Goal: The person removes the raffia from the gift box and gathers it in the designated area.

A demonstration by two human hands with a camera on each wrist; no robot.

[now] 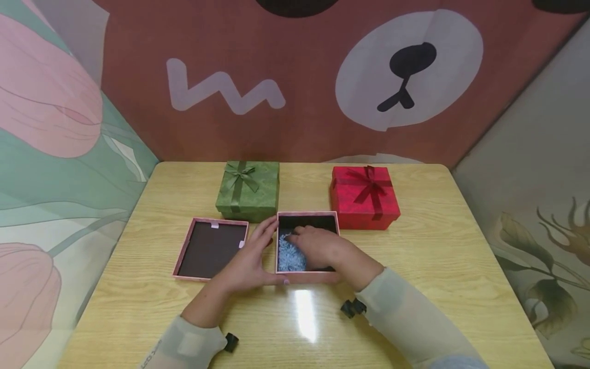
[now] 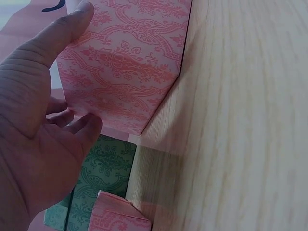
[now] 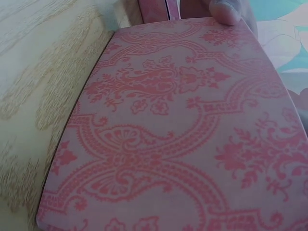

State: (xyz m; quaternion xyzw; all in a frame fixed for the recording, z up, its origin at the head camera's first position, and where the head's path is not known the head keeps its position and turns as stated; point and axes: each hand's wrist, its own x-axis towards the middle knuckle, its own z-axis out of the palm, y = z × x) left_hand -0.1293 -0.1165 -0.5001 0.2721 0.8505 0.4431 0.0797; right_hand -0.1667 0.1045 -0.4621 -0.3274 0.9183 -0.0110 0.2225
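A pink box (image 1: 308, 277) with a dark inside stands uncovered on the table, its pink floral-patterned wall (image 2: 125, 67) close up in the left wrist view. My left hand (image 1: 246, 264) holds its near left corner, thumb along the front wall and fingers against the left side. Inside the box lies blue shredded paper (image 1: 291, 256), heaped toward the left. My right hand (image 1: 318, 246) reaches over the rim and touches the paper; its thumb and some fingertips are hidden. In the right wrist view the front wall (image 3: 159, 125) hides this hand; my left thumb (image 3: 225, 12) shows beyond.
A pink lid (image 1: 209, 251) lies inside-up left of the box. Behind stand a green gift box (image 1: 251, 197) with a green bow and a red gift box (image 1: 364, 205) with a dark red bow. The wooden table (image 1: 438, 287) meets a painted wall (image 1: 299, 133) at the back.
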